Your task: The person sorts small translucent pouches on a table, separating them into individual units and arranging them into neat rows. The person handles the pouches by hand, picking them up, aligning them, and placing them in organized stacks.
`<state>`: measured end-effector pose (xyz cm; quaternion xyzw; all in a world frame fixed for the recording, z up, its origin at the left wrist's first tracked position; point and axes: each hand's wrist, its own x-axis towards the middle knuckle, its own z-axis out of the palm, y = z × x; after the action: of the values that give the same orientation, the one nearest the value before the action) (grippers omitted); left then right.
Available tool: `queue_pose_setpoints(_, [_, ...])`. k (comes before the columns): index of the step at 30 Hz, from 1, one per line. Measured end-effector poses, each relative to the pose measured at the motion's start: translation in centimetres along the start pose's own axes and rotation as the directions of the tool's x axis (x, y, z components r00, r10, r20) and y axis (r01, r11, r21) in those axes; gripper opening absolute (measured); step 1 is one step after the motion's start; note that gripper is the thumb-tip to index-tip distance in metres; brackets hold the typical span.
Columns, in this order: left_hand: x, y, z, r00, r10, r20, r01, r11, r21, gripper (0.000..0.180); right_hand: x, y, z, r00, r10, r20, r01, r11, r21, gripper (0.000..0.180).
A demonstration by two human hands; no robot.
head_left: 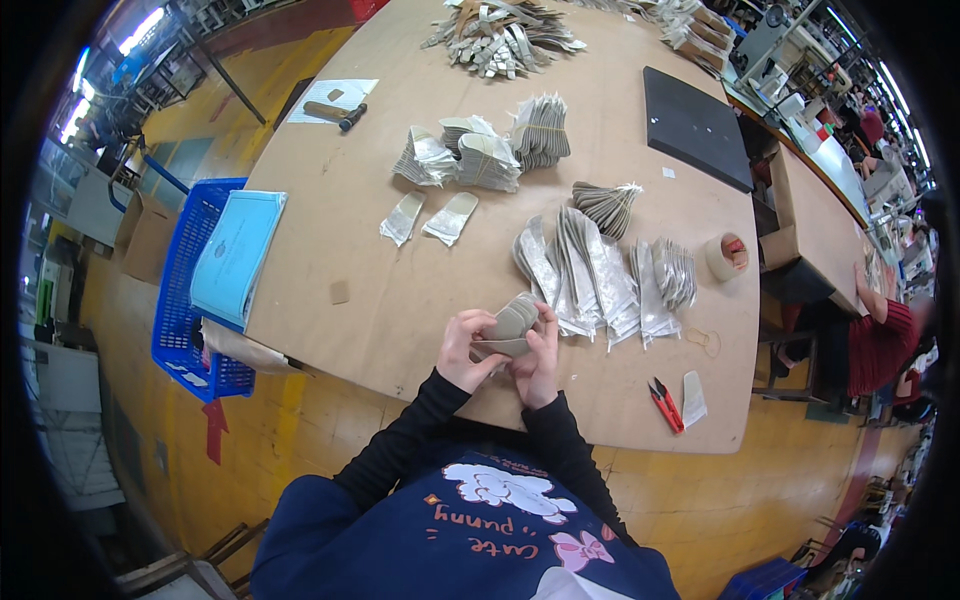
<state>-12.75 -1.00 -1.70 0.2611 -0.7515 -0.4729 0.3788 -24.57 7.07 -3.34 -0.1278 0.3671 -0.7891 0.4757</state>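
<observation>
Small stack of grey insoles (508, 326) pinched between left hand (463, 351) and right hand (540, 362), both grips closed, above tabletop (340, 200) edge.

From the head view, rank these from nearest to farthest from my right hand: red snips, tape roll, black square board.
From the right hand:
1. Red-handled snips, on the table's near edge, to its right.
2. Beige tape roll, farther right and up.
3. Black square board, far side.

Lying across the rim of the blue plastic crate (180, 300) at the table's left edge: a pale blue printed booklet or flat packet (237, 255), rectangular, tilting. Sitting further up the left side, near the table's far corner: a white paper sheet (335, 97), partly pinned under a dark-handled tool (335, 113). Showing no screens or signs.
</observation>
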Motion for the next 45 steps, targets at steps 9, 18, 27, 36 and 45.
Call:
queue_pose_setpoints(9, [0.0, -1.2, -1.4, 0.981, -0.089, 0.172, 0.105, 0.990, -0.091, 0.020, -0.4, -0.9, 0.3, 0.998, 0.065, 0.014, -0.066, 0.992, 0.104, 0.058])
queue_pose_setpoints(18, [0.4, -0.3, -1.1, 0.971, -0.224, 0.086, 0.232, 0.968, -0.096, 0.031, 0.0, -0.2, 0.4, 1.000, 0.029, 0.003, -0.029, 0.996, 0.087, 0.056])
queue_pose_setpoints(27, [-0.9, 0.2, -0.5, 0.968, -0.252, -0.003, 0.248, 0.956, -0.156, 0.035, -0.1, 0.0, 0.2, 0.998, 0.040, -0.055, -0.036, 0.997, 0.065, 0.055])
queue_pose_setpoints(36, [5.1, -3.7, -5.1, 0.981, -0.044, 0.186, -0.138, 0.516, 0.846, 0.058, 0.0, 0.1, 0.1, 0.998, 0.028, -0.058, -0.029, 0.999, -0.016, 0.056])
queue_pose_setpoints(45, [11.1, -7.8, -3.1, 0.994, -0.110, 0.025, 0.086, 0.883, 0.462, 0.049, -0.1, -0.2, 0.5, 0.998, 0.028, -0.053, -0.029, 0.999, -0.022, 0.054])
